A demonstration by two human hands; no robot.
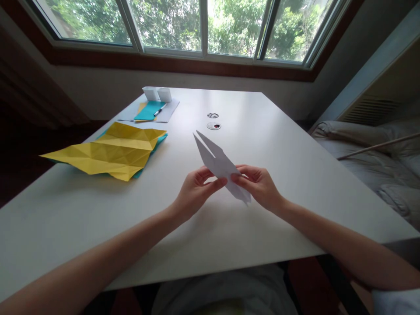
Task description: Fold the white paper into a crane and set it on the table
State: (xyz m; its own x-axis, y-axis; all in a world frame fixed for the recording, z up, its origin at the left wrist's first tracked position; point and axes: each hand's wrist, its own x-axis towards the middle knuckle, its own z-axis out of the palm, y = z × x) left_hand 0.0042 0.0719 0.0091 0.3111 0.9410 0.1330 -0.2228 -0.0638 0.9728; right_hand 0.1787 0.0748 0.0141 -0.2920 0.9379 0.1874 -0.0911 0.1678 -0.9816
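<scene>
Leafy trees (164, 24) show through the window (204, 54) past the white table (262, 135) on my remote view. I see the left hand (193, 192) and right hand (262, 186) with thumbs and fingers pinching the folded white paper (219, 164) above the table's near part. Leftward, I make out a creased yellow sheet (113, 148) lying over a blue one, with a pen (160, 110) farther back.
</scene>
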